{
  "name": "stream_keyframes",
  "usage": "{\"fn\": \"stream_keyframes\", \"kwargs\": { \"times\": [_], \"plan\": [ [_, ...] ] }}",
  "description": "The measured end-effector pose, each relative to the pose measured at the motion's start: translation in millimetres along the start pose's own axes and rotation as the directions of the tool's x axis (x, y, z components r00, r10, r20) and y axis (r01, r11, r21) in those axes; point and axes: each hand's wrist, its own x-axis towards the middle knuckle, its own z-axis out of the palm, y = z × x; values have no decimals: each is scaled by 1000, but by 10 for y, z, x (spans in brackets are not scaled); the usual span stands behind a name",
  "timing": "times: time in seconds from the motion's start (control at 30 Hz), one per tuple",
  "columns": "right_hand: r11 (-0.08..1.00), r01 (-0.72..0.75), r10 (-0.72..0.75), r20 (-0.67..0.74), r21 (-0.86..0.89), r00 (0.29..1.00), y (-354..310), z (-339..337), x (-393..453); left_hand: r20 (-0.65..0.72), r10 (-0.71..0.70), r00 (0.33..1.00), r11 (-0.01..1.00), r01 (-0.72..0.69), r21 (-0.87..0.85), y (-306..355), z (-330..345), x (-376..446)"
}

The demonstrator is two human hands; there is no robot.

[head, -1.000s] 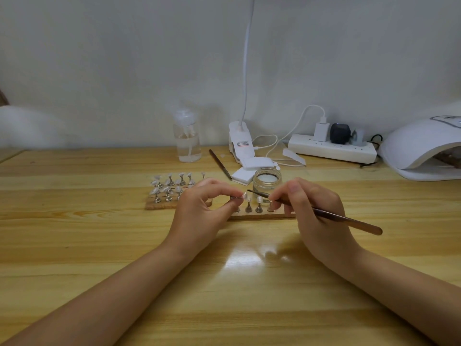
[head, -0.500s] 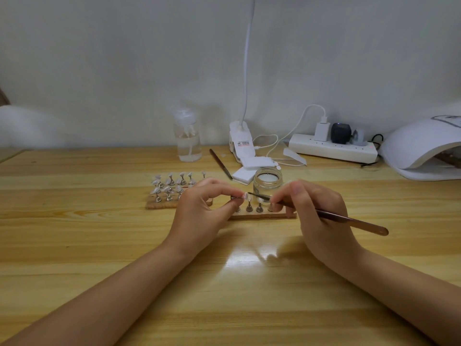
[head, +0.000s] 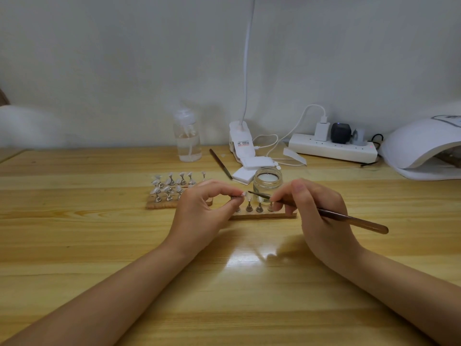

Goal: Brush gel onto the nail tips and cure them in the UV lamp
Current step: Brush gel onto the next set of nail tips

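Head view: the left hand pinches a tiny clear nail tip on its little metal stand, above the wooden strip on the tabletop. The right hand grips a brown brush, its point just beside the tip.

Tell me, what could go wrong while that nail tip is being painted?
The left hand only pinches one small nail tip, so the brush in the right hand might knock it loose. The open gel jar stands just behind both hands and could be tipped. A hand could also bump the stands on the strip.
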Motion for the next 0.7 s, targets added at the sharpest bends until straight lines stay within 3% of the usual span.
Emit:
{"fn": "stream_keyframes", "kwargs": {
  "times": [0.33,0.57,0.7],
  "plan": [
    [999,31,-29,99,-23,995,-24,23,-6,-3,-11,1000,1000,11,11,0,-6,-6],
    [999,20,-21,-9,-46,1000,-35,7,25,-22,52,998,998,-52,27,6,3,-5],
    [998,8,-7,18,-68,1000,-36,16,17,-20,73,997,996,-72,46,-20,10,7]
  ]
}}
